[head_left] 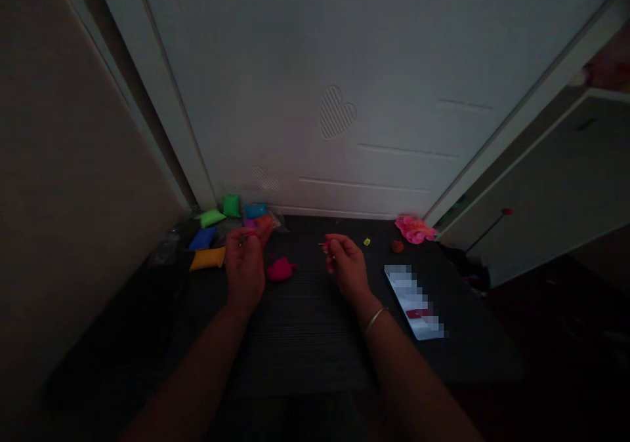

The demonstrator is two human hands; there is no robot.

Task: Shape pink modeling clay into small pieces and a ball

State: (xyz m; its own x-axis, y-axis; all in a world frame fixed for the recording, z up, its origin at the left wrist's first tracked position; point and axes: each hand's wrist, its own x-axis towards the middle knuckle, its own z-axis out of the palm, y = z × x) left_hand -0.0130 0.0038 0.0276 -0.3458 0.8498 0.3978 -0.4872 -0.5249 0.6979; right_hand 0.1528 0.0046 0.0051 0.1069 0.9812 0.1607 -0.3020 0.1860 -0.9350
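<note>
The pink lump [281,269] lies on the dark table [305,337], between the two hands and nearer the left one, with a small nub at its right side. The left hand [245,273] is raised just beside it, fingers curled in and tips together on a small pink bit [251,233], whose shape is too dim to tell. The right hand [348,266] is well apart from the lump, thumb and fingertips pinched on a thin stick [323,244] that points toward the left hand. A bracelet [374,320] circles the right wrist. Beyond and beside the left hand sit the packets [207,259], in orange, blue, two greens, teal, purple and orange-red, some with clear wrapping around them. To the right of the right hand are a yellow bit [367,241], then a brownish ball [397,246], and near that a pink flower [416,229] at the far edge. The phone [412,301] lies nearer, slanted, its lit face blurred. Behind the table stands a white panel [275,68] with raised hearts and lines.
</note>
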